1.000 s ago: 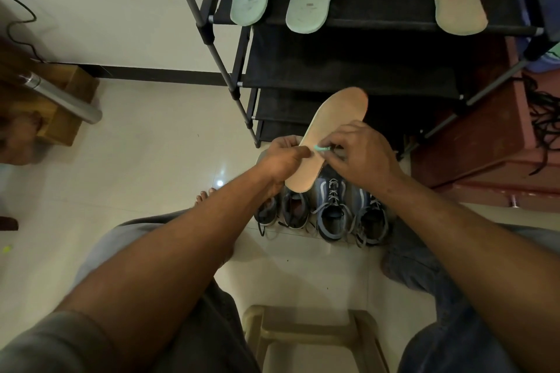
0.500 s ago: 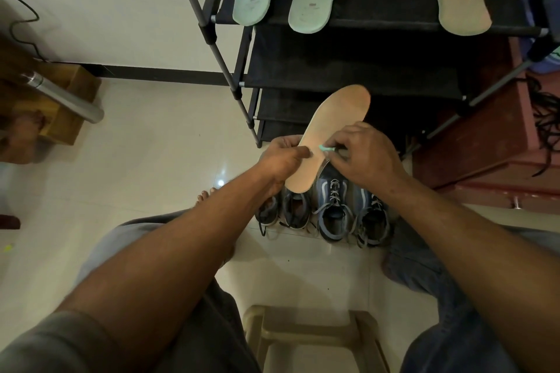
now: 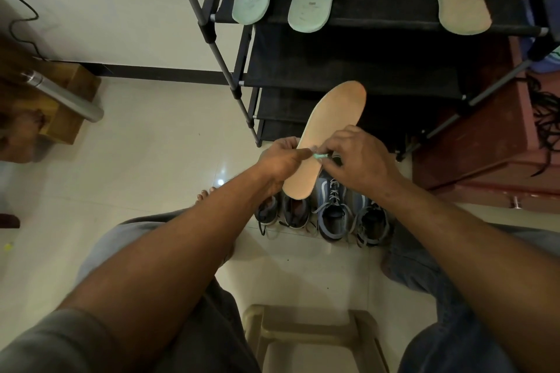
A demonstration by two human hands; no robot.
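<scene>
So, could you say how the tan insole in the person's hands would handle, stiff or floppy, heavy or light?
Probably light: the left hand holds the tan insole up by one edge. Likely fairly stiff, since its toe end stands out without drooping. Being thin, it may flex where the right hand pinches a small teal piece at its edge.
</scene>
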